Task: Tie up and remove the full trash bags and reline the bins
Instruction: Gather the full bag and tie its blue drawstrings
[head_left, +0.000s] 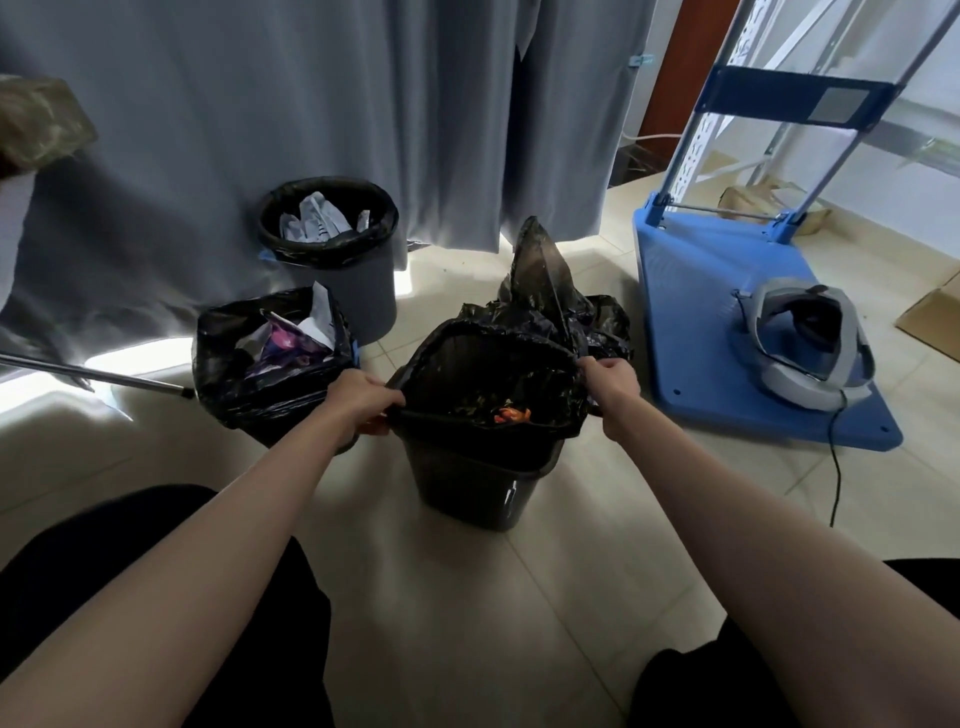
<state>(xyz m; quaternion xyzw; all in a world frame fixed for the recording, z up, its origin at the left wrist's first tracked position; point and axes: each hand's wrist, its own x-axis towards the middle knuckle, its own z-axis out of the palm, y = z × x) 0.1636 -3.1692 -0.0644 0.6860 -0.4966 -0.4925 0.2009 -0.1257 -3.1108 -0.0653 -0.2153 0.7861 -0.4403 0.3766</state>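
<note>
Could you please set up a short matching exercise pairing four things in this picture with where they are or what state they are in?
Things:
1. dark bin
2. grey bin
3. headset
4. left hand

States or places:
A. lies on the blue cart
B. grips the black bag
C. stands by the curtain
D. nearest the person

Pairs: 1-D, 2-C, 3-A, 4-B

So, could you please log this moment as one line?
left hand: grips bag rim | right hand: grips bag rim | black bag: in bin, untied
</note>
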